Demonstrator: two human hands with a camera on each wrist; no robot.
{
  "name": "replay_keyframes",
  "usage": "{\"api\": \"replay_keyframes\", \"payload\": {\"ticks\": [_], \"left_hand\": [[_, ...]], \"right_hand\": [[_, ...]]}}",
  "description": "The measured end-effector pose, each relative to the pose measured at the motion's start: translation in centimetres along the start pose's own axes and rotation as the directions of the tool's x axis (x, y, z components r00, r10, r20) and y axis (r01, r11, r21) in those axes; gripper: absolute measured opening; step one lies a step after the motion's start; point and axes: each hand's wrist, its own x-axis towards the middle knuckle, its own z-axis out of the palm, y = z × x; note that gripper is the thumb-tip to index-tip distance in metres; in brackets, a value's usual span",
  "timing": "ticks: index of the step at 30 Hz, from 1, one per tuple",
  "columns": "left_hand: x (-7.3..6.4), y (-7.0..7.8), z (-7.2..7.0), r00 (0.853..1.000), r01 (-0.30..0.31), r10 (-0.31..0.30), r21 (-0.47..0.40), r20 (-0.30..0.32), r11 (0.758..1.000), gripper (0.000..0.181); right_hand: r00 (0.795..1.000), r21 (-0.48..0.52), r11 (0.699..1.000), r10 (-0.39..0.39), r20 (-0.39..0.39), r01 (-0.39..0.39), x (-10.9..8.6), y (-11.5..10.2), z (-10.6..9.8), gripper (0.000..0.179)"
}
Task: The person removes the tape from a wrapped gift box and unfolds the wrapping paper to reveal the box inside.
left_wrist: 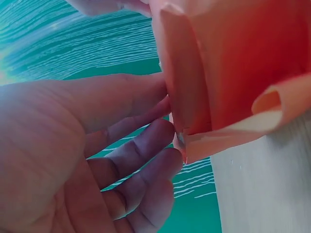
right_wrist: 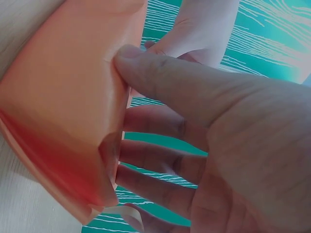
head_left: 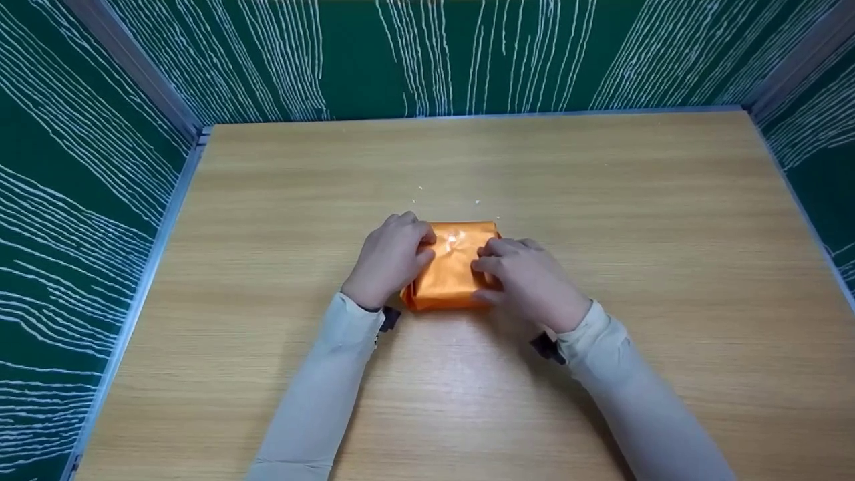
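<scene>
An orange paper-wrapped package (head_left: 454,267) lies flat on the table, its top creased and shiny near the middle. My left hand (head_left: 391,257) holds its left edge, with thumb and bent fingers against the folded side (left_wrist: 187,77). At the right edge, my right hand (head_left: 528,277) grips the package; its thumb presses the near face (right_wrist: 63,73) and its fingers lie over the top. A loose paper flap (left_wrist: 272,102) curls open at the bottom in the left wrist view. Beside the right little finger a pale curled strip (right_wrist: 127,212) shows; its kind is unclear.
The wooden table (head_left: 300,180) has several tiny white scraps (head_left: 421,189) beyond the package. Green panels (head_left: 361,73) with white wavy lines stand along the back and both sides. Dark wrist mounts (head_left: 549,347) sit at the sleeve cuffs.
</scene>
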Motion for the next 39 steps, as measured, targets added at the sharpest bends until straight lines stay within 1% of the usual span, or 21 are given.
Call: {"api": "replay_keyframes", "payload": {"ticks": [5,7,9,12,14,19,24,28,31,34,37,39], "left_hand": [[-0.2,-0.5,-0.5,0.998,0.049,-0.048,-0.022,0.042,0.999,0.039],[-0.3,-0.7,-0.7,0.997,0.054,-0.053,-0.016,0.058,0.998,0.045],[-0.4,-0.8,-0.9,0.997,0.046,-0.045,-0.011,0.069,0.999,0.047],[-0.5,-0.7,-0.9,0.997,0.027,-0.026,-0.015,0.073,1.000,0.047],[-0.5,-0.6,-0.8,0.997,0.024,-0.021,-0.029,0.076,0.999,0.048],[-0.3,-0.4,-0.4,0.997,0.034,-0.030,-0.052,0.074,0.998,0.049],[-0.2,-0.4,-0.3,0.997,0.026,-0.023,-0.039,0.075,0.999,0.043],[-0.2,-0.3,-0.3,0.997,0.020,-0.015,-0.060,0.076,0.998,0.037],[-0.2,-0.4,-0.4,0.998,0.009,-0.004,-0.080,0.065,0.997,0.031],[-0.4,-0.6,-0.8,0.999,0.008,-0.005,-0.063,0.050,0.998,0.027],[-0.6,-1.0,-1.3,0.998,0.034,-0.033,-0.020,0.046,0.999,0.032],[-0.7,-1.2,-1.5,0.997,0.047,-0.047,0.001,0.058,0.999,0.036]], "right_hand": [[1.000,0.004,1.000,-0.007,-0.004,0.007,0.0,0.0,0.0,0.036],[1.000,0.001,1.000,-0.021,-0.021,0.021,0.0,0.0,0.0,0.035],[0.999,-0.004,0.999,-0.033,-0.037,0.033,-0.1,0.0,-0.1,0.035],[0.999,-0.005,0.999,-0.032,-0.041,0.032,-0.1,0.0,-0.2,0.035],[0.999,0.000,1.000,-0.021,-0.030,0.021,-0.1,-0.1,-0.3,0.035],[1.000,0.012,1.000,0.001,-0.009,-0.001,-0.1,-0.2,-0.3,0.035],[1.000,0.022,1.000,0.012,0.002,-0.012,0.0,-0.2,-0.3,0.036],[1.000,0.024,1.000,0.016,0.012,-0.016,0.1,-0.2,-0.3,0.037],[1.000,0.023,1.000,0.014,0.011,-0.015,0.1,-0.2,-0.4,0.037],[1.000,0.022,1.000,0.014,0.007,-0.014,0.1,-0.3,-0.4,0.037],[1.000,0.026,1.000,0.010,0.003,-0.010,0.0,-0.3,-0.3,0.036],[1.000,0.026,1.000,0.003,-0.003,-0.003,-0.1,-0.3,-0.2,0.034]]}}
